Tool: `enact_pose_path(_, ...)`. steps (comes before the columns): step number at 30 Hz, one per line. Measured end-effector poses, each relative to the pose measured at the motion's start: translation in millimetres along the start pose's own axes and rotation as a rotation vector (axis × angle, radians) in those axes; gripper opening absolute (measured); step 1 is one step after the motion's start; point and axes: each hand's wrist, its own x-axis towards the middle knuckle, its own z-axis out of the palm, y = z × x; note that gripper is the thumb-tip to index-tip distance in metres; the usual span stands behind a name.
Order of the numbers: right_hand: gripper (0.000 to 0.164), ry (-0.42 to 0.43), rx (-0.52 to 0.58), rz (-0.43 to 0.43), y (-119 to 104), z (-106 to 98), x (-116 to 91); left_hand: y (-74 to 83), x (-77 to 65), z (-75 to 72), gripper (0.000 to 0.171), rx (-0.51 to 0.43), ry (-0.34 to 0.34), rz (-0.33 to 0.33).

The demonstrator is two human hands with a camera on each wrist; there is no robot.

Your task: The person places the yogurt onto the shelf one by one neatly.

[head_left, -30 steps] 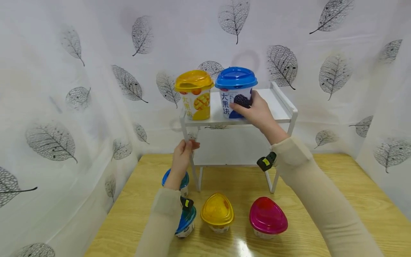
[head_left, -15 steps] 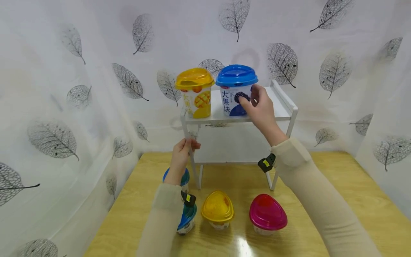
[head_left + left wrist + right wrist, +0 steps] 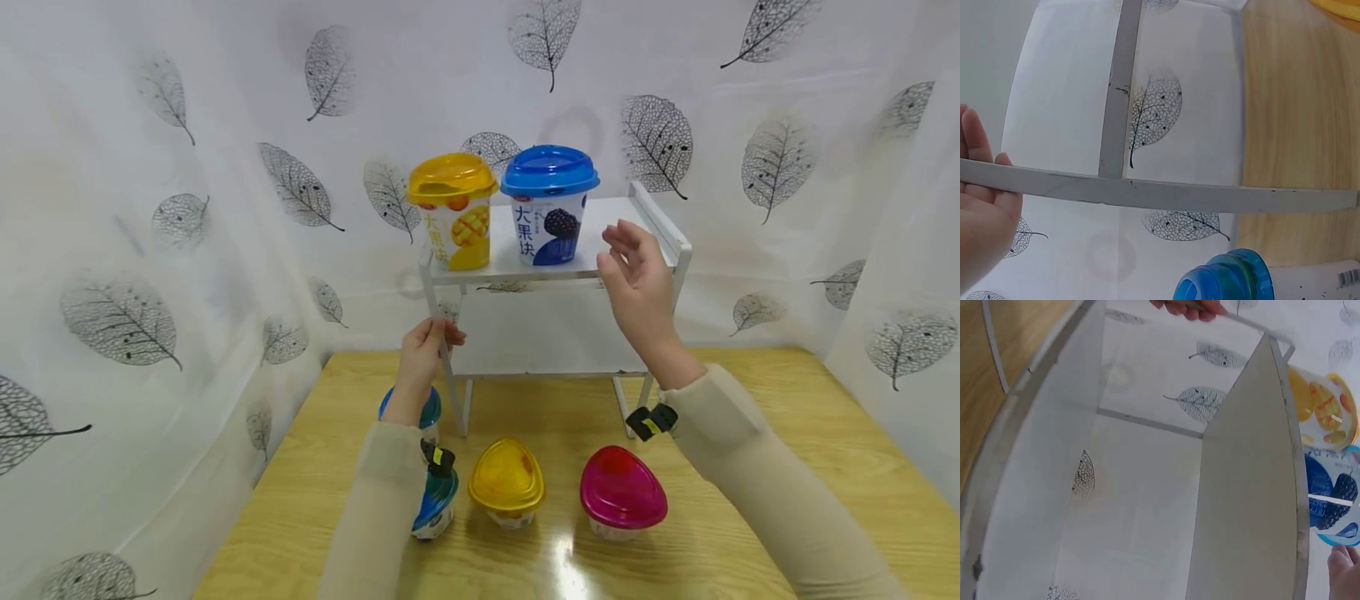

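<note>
A white two-tier rack (image 3: 615, 215) stands on the wooden table. On its top board a yellow-lidded mango yogurt cup (image 3: 457, 218) sits upright at the left, with a blue-lidded blackberry yogurt cup (image 3: 551, 208) beside it. My right hand (image 3: 641, 287) is just right of the blackberry cup, apart from it, its fingers relaxed and holding nothing. With my left hand (image 3: 426, 358) I grip the rack's left front post; in the left wrist view that post (image 3: 1066, 184) crosses between my thumb and fingers. The rack's lower shelf (image 3: 532, 337) bears nothing.
In front of the rack stand a yellow-lidded cup (image 3: 507, 479) and a red-lidded cup (image 3: 622, 492). Two blue-lidded cups, one nearer (image 3: 437, 504) and one farther back, are partly hidden by the left arm. A leaf-print curtain (image 3: 202, 250) surrounds the table (image 3: 750, 417).
My right hand has let go of the blackberry yogurt cup and drawn away to the right and down. The cup stays on the top board. My left hand keeps its grip on the post.
</note>
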Motion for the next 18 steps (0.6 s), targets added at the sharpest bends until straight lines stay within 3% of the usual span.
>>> enact_pose_path(4,0.041,-0.147,-0.071,0.018,-3,-8,-20,-0.2,0.7,-1.2,0.03,-0.017,0.003,0.001)
enact_pose_path(9,0.039,-0.414,-0.385,0.014,-4,-17,-51,0.2,1.0,-0.2,0.029,-0.038,-0.006,0.003)
enact_pose_path(12,0.046,-0.548,-0.553,0.035,-1,-20,-71,0.1,1.1,0.6,0.028,-0.057,-0.003,-0.002)
enact_pose_path(18,0.061,-0.703,-0.802,0.031,8,-27,-114,-0.7,0.4,0.5,0.029,-0.075,0.003,-0.01)
